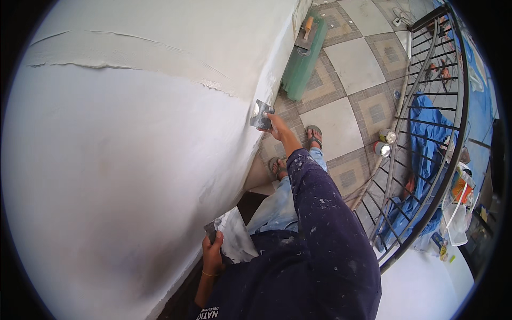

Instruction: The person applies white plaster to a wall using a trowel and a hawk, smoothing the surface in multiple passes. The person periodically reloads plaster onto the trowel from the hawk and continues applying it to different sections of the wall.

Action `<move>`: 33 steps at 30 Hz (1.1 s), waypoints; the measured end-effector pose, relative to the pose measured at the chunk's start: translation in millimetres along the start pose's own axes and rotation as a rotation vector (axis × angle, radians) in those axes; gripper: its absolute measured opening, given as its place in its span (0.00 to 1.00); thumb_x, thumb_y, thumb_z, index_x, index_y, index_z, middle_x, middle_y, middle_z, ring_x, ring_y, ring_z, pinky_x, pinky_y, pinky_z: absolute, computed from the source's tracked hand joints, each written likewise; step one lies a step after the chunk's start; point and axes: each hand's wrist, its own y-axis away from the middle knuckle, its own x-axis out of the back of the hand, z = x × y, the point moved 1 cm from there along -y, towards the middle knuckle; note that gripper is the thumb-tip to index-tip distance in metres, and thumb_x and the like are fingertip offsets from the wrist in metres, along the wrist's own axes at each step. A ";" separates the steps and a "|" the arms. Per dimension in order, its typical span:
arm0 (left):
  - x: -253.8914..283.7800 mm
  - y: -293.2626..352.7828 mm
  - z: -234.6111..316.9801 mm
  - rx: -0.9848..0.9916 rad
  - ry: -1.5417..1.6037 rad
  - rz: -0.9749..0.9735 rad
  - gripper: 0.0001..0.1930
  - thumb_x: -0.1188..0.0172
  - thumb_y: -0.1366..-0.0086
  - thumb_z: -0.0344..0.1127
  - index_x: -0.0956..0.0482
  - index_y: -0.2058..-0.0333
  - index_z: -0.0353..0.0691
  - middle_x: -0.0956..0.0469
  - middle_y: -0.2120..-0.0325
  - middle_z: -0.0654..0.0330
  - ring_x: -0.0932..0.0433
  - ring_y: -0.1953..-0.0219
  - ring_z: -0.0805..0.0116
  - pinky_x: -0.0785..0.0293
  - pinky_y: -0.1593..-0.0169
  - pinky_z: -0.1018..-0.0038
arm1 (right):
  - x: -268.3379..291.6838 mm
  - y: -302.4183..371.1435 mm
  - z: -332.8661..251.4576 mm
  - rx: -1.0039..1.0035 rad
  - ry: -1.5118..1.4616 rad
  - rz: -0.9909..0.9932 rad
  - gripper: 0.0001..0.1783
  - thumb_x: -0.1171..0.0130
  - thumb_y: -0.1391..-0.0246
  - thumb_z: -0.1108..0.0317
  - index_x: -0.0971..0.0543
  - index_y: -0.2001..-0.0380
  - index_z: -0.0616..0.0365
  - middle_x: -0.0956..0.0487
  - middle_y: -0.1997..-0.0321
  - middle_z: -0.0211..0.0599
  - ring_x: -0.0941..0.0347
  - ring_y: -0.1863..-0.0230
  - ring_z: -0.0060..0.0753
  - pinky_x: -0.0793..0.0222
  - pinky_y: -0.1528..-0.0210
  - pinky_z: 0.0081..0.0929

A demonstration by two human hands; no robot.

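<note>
My right hand [278, 128] reaches ahead, closed on a putty knife [260, 113] with a dark grey blade. A dab of white putty shows on the blade, which lies at the corner edge of the white wall [133, 149]. Close to my body, my left hand [212, 258] grips a wide metal plastering blade [234, 232] smeared with white putty. Higher up the wall, a band of plaster [112, 50] ends in a ragged, raised edge. Part of the left grip is hidden behind the fingers.
A green tub [306, 66] on the tiled floor [341, 117] carries a trowel [306, 36] with an orange handle. Two cans [382, 149] stand by the black metal railing [458, 128]. Beyond it lie blue sheeting [426, 120] and clutter. My sandalled feet [314, 137] are near the wall.
</note>
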 end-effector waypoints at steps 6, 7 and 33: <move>4.0 -9.6 -14.1 0.100 0.086 0.027 0.09 0.43 0.34 0.39 0.26 0.65 0.40 0.28 0.71 0.71 0.34 0.68 0.82 0.36 0.61 0.81 | -12.9 -34.3 5.5 0.071 0.061 0.099 0.19 0.48 0.41 0.64 0.31 0.50 0.62 0.24 0.54 0.39 0.24 0.57 0.37 0.24 0.54 0.40; 3.1 -10.4 -16.9 0.106 0.086 0.025 0.09 0.43 0.34 0.40 0.26 0.66 0.41 0.28 0.71 0.71 0.34 0.68 0.82 0.36 0.62 0.80 | -15.9 -35.1 4.3 0.070 0.070 0.110 0.19 0.48 0.40 0.64 0.31 0.50 0.63 0.24 0.53 0.39 0.24 0.57 0.36 0.25 0.54 0.39; -37.7 -83.1 -57.2 0.068 0.554 -0.509 0.10 0.44 0.33 0.37 0.24 0.58 0.37 0.22 0.65 0.63 0.22 0.65 0.72 0.25 0.61 0.74 | -293.9 256.6 -146.9 0.714 0.550 0.121 0.24 0.57 0.40 0.59 0.36 0.47 0.66 0.32 0.51 0.44 0.38 0.50 0.35 0.43 0.45 0.32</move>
